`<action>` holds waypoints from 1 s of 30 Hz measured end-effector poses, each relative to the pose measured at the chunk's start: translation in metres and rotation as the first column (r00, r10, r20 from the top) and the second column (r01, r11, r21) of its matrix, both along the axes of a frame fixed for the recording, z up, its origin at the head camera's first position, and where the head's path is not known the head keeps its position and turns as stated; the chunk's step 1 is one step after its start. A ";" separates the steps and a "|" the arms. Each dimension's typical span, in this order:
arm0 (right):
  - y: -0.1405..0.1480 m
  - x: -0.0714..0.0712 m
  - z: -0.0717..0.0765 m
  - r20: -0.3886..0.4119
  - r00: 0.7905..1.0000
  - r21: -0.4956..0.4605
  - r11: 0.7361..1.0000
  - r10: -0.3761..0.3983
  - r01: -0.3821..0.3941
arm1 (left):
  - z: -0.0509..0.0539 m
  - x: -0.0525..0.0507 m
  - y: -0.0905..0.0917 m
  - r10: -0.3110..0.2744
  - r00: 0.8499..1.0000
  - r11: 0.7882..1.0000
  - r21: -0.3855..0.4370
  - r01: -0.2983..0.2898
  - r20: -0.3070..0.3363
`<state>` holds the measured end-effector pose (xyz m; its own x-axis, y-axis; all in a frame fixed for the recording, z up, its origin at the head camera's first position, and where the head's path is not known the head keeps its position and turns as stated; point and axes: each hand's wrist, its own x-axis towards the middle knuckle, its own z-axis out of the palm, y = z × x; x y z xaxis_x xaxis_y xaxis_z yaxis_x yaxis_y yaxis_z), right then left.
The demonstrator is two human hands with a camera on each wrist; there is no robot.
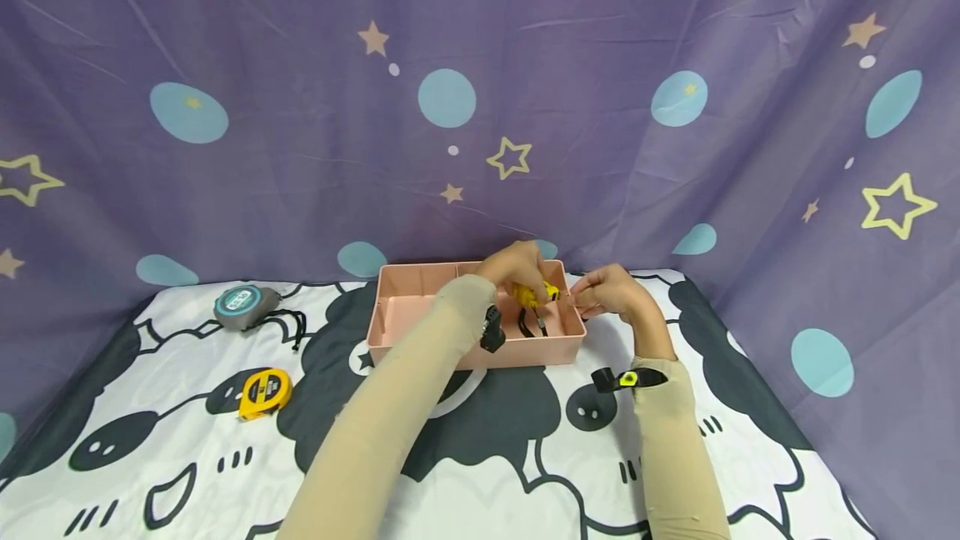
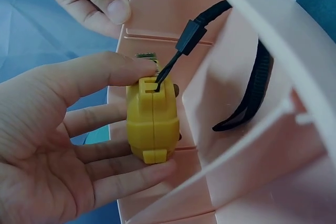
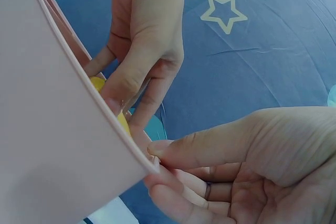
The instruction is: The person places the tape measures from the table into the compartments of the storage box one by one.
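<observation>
Inside the right compartment of a pink divided box (image 1: pixel 540 352), my left hand (image 1: pixel 517 263) grips a yellow tape measure (image 1: pixel 527 297). The left wrist view shows the tape measure's narrow edge, with the thumb on its upper end and fingers along its far side. A black wrist strap (image 2: pixel 257 87) hangs from it into the box. At the box's right end, my right hand (image 1: pixel 611 290) pinches the rim between thumb and fingers. In the right wrist view the box wall hides most of the tape measure.
A grey and teal tape measure (image 1: pixel 246 307) with a black cord lies at the far left of the table. Nearer stands a second yellow tape measure (image 1: pixel 265 393). A purple curtain (image 1: pixel 480 40) hangs behind the box. The cloth (image 1: pixel 495 507) is black-and-white cartoon print.
</observation>
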<state>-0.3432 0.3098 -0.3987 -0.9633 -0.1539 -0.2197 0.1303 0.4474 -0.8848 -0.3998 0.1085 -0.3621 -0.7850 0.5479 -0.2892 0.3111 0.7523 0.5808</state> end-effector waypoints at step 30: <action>0.001 0.000 -0.001 -0.009 1.000 -0.003 1.000 -0.001 0.001 | 0.002 -0.006 0.013 0.087 0.996 0.941 -0.328 -0.084 -0.005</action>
